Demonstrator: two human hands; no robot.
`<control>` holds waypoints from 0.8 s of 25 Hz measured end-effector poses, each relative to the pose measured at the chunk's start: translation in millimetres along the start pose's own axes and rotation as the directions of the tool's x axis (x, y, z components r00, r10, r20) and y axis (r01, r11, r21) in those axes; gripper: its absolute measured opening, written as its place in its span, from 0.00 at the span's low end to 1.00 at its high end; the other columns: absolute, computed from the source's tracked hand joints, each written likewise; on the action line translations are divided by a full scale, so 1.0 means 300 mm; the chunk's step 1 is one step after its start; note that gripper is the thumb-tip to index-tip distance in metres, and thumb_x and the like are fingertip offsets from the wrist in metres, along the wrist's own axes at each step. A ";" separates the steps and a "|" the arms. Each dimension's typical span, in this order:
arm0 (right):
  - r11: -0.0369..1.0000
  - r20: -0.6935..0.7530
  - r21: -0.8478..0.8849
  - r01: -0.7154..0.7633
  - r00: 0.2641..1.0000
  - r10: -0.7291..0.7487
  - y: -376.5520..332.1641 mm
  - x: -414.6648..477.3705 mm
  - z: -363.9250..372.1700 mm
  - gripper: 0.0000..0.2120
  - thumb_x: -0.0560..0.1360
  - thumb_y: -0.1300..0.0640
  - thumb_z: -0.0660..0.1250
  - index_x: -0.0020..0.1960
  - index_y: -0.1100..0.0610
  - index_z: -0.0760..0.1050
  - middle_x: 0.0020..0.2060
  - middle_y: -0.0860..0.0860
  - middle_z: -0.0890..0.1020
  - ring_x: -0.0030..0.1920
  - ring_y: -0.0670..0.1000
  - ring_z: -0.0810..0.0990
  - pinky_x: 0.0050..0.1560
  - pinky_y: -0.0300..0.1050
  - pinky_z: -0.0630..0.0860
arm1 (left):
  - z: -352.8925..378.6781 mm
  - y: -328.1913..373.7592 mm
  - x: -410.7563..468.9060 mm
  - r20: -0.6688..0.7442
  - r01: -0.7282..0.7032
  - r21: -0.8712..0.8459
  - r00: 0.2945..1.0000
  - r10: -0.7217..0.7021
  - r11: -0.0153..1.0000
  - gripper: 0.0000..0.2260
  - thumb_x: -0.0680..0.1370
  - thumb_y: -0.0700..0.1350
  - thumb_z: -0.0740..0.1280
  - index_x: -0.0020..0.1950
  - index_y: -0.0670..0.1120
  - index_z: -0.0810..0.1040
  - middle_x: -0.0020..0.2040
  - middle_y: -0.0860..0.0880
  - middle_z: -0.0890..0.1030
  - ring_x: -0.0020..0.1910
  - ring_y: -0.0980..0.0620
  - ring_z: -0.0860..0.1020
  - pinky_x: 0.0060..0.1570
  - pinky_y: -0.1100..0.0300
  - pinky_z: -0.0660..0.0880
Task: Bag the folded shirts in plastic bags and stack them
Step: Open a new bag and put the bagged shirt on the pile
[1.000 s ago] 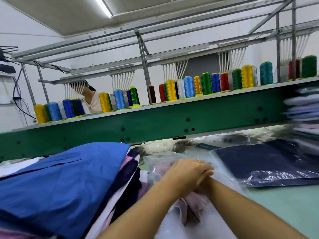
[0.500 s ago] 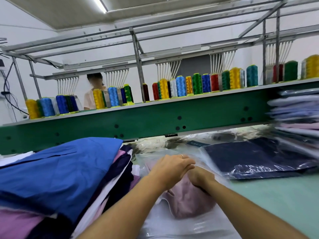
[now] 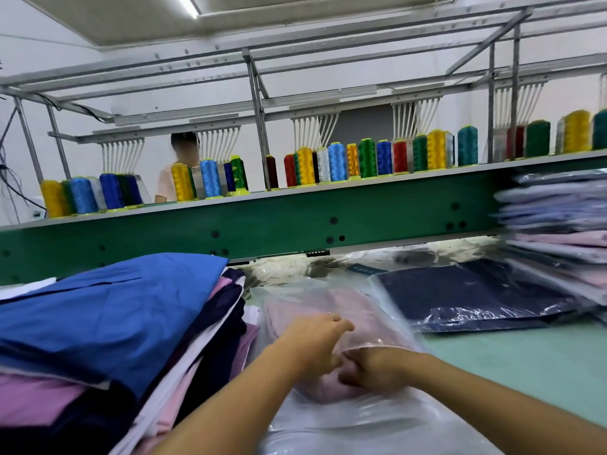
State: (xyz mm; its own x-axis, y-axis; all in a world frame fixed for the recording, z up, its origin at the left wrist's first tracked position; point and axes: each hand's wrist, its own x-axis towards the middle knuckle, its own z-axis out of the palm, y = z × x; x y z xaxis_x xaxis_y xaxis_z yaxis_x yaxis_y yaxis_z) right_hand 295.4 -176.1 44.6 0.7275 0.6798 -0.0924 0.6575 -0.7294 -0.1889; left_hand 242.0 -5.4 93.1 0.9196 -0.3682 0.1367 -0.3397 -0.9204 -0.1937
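Lower left: pile of unbagged shirts, blue on top. Center: your left hand pinches the top film of the plastic bag at its mouth. The pink shirt is mostly inside. Your right hand presses the shirt at the mouth, fingers hidden, so I can't tell the grip. Right: bagged navy shirt flat on the bench, and a bagged stack at the frame edge.

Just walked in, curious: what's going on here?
A person is bagging shirts. The right hand grips a folded pink shirt partly inside a clear plastic bag; the left hand lies on the bag. A pile of unbagged shirts sits left; a bagged navy shirt and a bagged stack lie right.
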 end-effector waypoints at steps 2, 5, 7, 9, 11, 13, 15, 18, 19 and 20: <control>0.997 0.005 -0.020 0.074 0.997 -0.074 0.023 -0.040 0.004 0.21 0.78 0.36 0.58 0.59 0.50 0.74 0.58 0.52 0.79 0.57 0.56 0.75 0.61 0.51 0.71 | 0.031 0.010 -0.025 0.129 0.069 -0.016 0.989 -0.066 0.997 0.27 0.76 0.53 0.69 0.74 0.52 0.67 0.68 0.49 0.73 0.65 0.45 0.73 0.61 0.50 0.73; 0.982 -0.003 -0.024 0.187 0.982 -0.187 0.066 -0.086 -0.018 0.16 0.81 0.45 0.58 0.58 0.56 0.74 0.56 0.55 0.78 0.57 0.56 0.74 0.63 0.52 0.70 | 0.059 0.011 -0.067 0.255 0.151 -0.104 0.959 -0.120 0.983 0.20 0.76 0.54 0.66 0.65 0.46 0.75 0.62 0.43 0.77 0.62 0.40 0.75 0.59 0.52 0.74; 0.985 0.027 -0.073 0.158 0.987 -0.156 0.098 -0.104 -0.024 0.14 0.82 0.47 0.58 0.56 0.56 0.75 0.55 0.55 0.79 0.55 0.56 0.76 0.61 0.53 0.72 | 0.064 0.000 -0.099 0.298 0.160 -0.153 0.948 -0.109 0.975 0.19 0.78 0.55 0.65 0.61 0.43 0.75 0.62 0.41 0.77 0.61 0.39 0.75 0.57 0.53 0.72; 0.985 -0.009 -0.153 0.083 0.996 -0.085 0.138 -0.124 -0.026 0.14 0.81 0.43 0.59 0.52 0.53 0.75 0.52 0.51 0.80 0.49 0.54 0.76 0.55 0.52 0.76 | 0.065 -0.007 -0.130 0.317 0.162 -0.159 0.943 -0.105 0.974 0.19 0.80 0.57 0.63 0.61 0.42 0.74 0.62 0.41 0.77 0.61 0.40 0.75 0.56 0.54 0.70; 0.972 -0.151 -0.232 0.034 0.986 -0.071 0.159 -0.145 -0.026 0.16 0.77 0.37 0.59 0.52 0.49 0.72 0.49 0.45 0.78 0.46 0.51 0.73 0.48 0.49 0.75 | 0.073 -0.014 -0.153 0.311 0.200 -0.169 0.940 -0.141 0.965 0.17 0.81 0.57 0.63 0.57 0.44 0.75 0.60 0.41 0.78 0.59 0.40 0.75 0.53 0.53 0.71; 0.942 -0.307 -0.336 0.011 0.944 -0.121 0.176 -0.150 -0.022 0.20 0.73 0.33 0.63 0.57 0.44 0.66 0.51 0.43 0.72 0.47 0.49 0.71 0.46 0.47 0.71 | 0.079 -0.015 -0.168 0.273 0.256 -0.186 0.941 -0.200 0.949 0.11 0.80 0.56 0.64 0.49 0.48 0.72 0.57 0.42 0.78 0.56 0.40 0.76 0.45 0.54 0.69; 0.938 -0.358 -0.347 -0.014 0.926 -0.118 0.210 -0.146 -0.014 0.25 0.72 0.31 0.62 0.63 0.43 0.64 0.54 0.44 0.70 0.51 0.50 0.72 0.49 0.48 0.72 | 0.086 -0.016 -0.176 0.229 0.266 -0.158 0.947 -0.227 0.951 0.09 0.81 0.53 0.64 0.47 0.49 0.69 0.56 0.42 0.77 0.54 0.39 0.76 0.42 0.55 0.67; 0.977 -0.245 -0.212 -0.036 0.969 -0.018 0.247 -0.146 -0.006 0.17 0.76 0.32 0.61 0.53 0.45 0.72 0.48 0.43 0.75 0.48 0.50 0.75 0.48 0.48 0.74 | 0.094 -0.010 -0.187 0.147 0.251 -0.122 0.961 -0.233 0.960 0.09 0.82 0.50 0.62 0.47 0.48 0.65 0.54 0.42 0.77 0.52 0.38 0.76 0.42 0.54 0.67; 0.978 -0.243 -0.205 -0.036 0.970 -0.015 0.254 -0.139 0.000 0.17 0.76 0.34 0.63 0.48 0.47 0.71 0.44 0.43 0.76 0.46 0.51 0.76 0.45 0.48 0.74 | 0.097 -0.007 -0.189 0.105 0.249 -0.109 0.966 -0.238 0.962 0.09 0.82 0.49 0.62 0.47 0.48 0.63 0.54 0.42 0.76 0.52 0.38 0.76 0.43 0.52 0.68; 0.975 -0.256 -0.219 -0.050 0.967 -0.008 0.251 -0.133 0.006 0.16 0.76 0.35 0.64 0.45 0.48 0.69 0.41 0.44 0.76 0.44 0.52 0.75 0.43 0.49 0.73 | 0.098 -0.002 -0.191 0.062 0.249 -0.088 0.968 -0.245 0.964 0.08 0.82 0.47 0.61 0.48 0.48 0.62 0.54 0.43 0.76 0.51 0.37 0.76 0.44 0.51 0.69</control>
State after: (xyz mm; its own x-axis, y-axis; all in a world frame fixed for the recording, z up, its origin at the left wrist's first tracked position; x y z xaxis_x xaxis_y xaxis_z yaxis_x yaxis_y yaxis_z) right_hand 315.6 -258.0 32.3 0.7480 0.6436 0.1625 0.6475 -0.7613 0.0343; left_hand 195.3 20.2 56.7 0.9851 -0.1231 0.1197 -0.1157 -0.9910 -0.0668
